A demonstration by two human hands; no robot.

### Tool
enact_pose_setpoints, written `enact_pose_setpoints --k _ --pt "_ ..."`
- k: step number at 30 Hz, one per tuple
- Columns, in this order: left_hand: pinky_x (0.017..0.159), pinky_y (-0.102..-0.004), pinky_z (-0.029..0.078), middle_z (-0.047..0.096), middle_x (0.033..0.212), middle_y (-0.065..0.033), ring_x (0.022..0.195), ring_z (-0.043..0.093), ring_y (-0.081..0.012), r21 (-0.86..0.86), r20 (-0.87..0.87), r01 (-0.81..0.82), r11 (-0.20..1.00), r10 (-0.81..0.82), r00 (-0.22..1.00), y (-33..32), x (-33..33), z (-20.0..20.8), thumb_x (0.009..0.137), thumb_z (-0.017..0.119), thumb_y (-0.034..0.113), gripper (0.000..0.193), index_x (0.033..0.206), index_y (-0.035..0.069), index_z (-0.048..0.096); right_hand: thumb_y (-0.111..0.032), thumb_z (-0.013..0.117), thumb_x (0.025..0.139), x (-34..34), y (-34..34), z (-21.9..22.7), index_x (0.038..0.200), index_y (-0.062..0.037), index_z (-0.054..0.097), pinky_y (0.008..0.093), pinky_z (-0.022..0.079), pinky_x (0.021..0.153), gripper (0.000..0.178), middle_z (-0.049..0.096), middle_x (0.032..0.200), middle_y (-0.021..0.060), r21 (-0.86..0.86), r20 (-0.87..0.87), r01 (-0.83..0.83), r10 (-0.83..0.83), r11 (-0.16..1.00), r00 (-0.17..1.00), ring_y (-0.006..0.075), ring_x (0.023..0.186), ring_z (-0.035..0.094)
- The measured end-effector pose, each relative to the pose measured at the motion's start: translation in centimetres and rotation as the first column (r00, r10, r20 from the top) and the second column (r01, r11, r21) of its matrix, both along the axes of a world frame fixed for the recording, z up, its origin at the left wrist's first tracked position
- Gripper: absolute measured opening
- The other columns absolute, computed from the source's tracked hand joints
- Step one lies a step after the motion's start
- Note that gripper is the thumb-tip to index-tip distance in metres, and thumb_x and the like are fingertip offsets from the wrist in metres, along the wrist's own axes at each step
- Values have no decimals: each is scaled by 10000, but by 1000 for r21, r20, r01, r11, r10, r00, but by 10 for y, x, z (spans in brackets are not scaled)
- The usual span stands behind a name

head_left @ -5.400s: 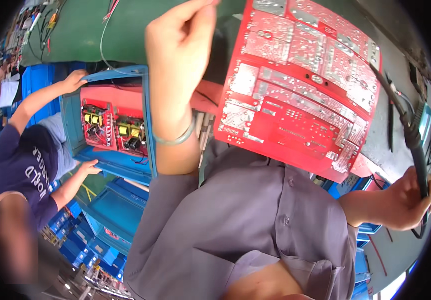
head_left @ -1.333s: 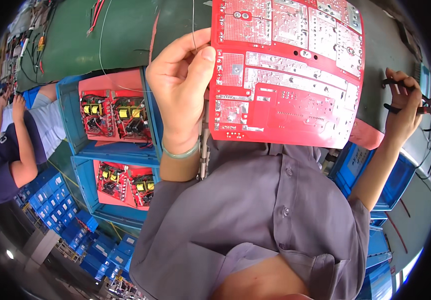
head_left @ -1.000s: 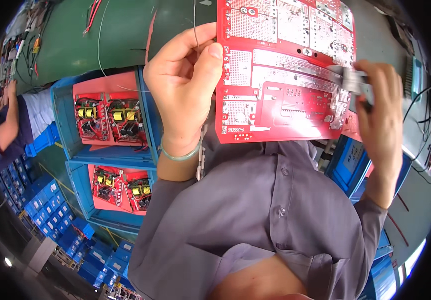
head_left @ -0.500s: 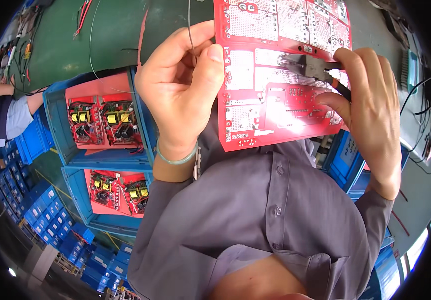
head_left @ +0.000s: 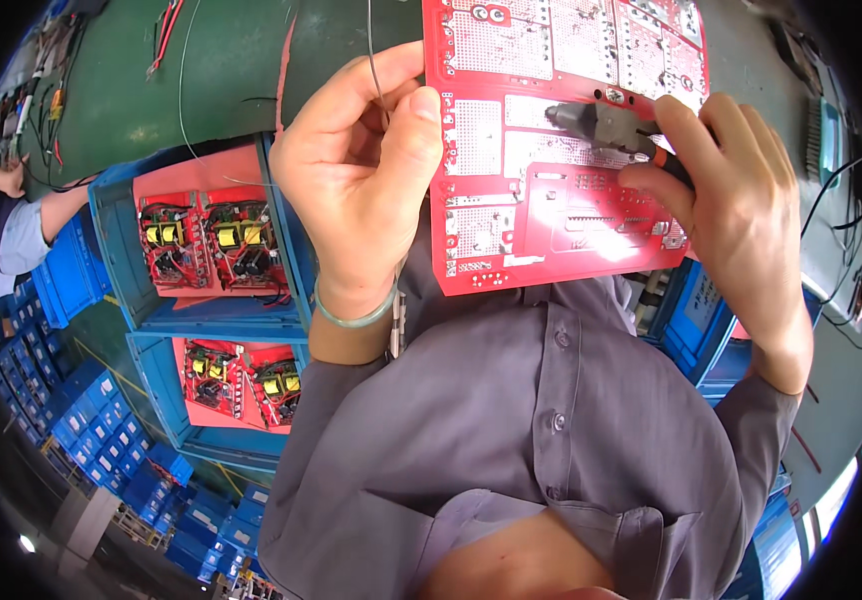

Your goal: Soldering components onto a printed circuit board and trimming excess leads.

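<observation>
A red circuit board (head_left: 541, 85) is held up with its soldered side facing me. My left hand (head_left: 366, 165) grips its left edge, thumb on the face and fingers behind. A thin grey wire (head_left: 372, 50) runs down into the curled fingers of this hand. My right hand (head_left: 726, 185) is closed round a pair of cutting pliers (head_left: 616, 128) with dark jaws and an orange-and-black handle. The jaws point left and lie over the upper middle of the board. Whether the tips touch a solder joint cannot be made out.
Two blue crates (head_left: 111, 255) at the left hold red boards with yellow transformers (head_left: 239, 233) on pink sheets. Another blue crate (head_left: 696, 310) stands at the right. Loose wires (head_left: 163, 40) lie on the green table (head_left: 131, 90). A co-worker's arm (head_left: 61, 210) shows far left.
The pliers have turned and shifted slightly left over the board, and their handle shows more. My right hand has moved with them. The board has shifted slightly up and left.
</observation>
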State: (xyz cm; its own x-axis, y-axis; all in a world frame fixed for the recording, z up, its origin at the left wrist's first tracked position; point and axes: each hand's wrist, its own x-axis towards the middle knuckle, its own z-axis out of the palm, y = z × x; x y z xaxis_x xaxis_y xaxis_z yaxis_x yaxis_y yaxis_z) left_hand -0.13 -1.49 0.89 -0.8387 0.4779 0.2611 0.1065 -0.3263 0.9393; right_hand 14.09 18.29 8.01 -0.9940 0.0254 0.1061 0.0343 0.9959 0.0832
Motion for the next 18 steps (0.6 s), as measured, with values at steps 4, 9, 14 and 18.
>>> enact_pose_setpoints --k 4,9,14,18 --pt "593 -171 403 595 764 17 662 508 -21 10 28 -6 1000 6 1000 -2 2 -2 893 638 9 235 1110 -82 636 -314 741 723 2 -1 -3 1060 -60 606 399 457 678 443 553 882 75 -89 -79 111 -118 990 990 288 787 559" --pt "596 -171 405 597 764 17 662 510 -21 15 -9 3 1000 -3 1000 1 1 -1 898 629 5 232 1110 -89 634 -319 734 739 8 -2 -2 1086 -59 609 408 465 699 451 557 938 93 -59 -47 43 -46 997 998 294 829 559" --pt "597 -171 411 602 767 12 663 513 -24 15 11 -2 1000 2 1000 3 3 2 898 628 5 235 1112 -92 633 -321 734 740 7 -3 -2 1078 -57 611 404 461 690 446 549 907 88 -58 -64 24 -27 998 998 283 810 550" --pt "597 -171 412 610 771 6 664 517 -24 22 18 -8 1000 8 1000 2 3 0 896 624 2 233 1110 -92 634 -312 736 738 7 -5 -2 1063 -58 610 398 454 673 431 537 867 82 -37 -21 40 -40 999 999 276 784 540"
